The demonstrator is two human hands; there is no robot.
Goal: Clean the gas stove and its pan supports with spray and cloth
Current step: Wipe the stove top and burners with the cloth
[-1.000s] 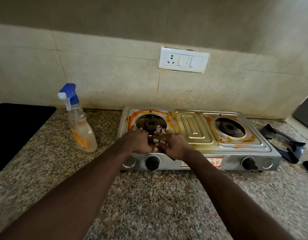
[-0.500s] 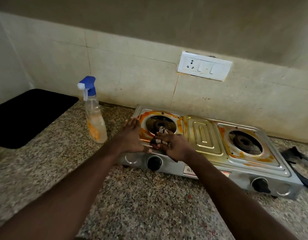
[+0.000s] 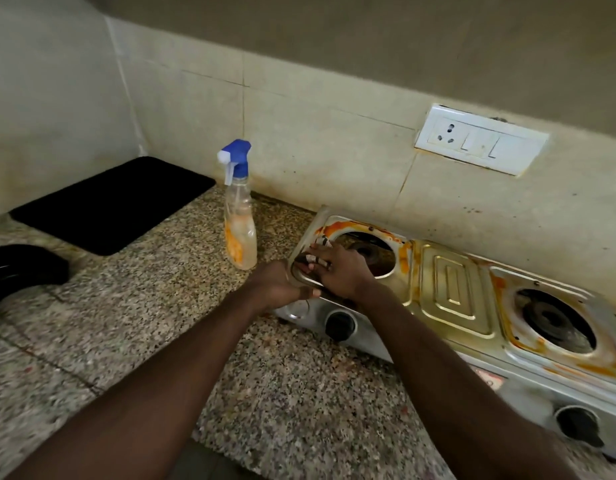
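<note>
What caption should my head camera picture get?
Left hand and right hand on a corner of the stained gas stove, spray bottle standing beside it.

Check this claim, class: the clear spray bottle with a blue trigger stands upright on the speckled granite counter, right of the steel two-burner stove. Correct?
Wrong side. The head view shows the clear spray bottle with a blue trigger standing upright on the speckled granite counter, left of the steel two-burner stove.

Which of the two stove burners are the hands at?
The left-side black burner, nearest the clear blue-capped spray bottle; left hand and right hand are at its stained surround, far from the right-side burner.
</note>
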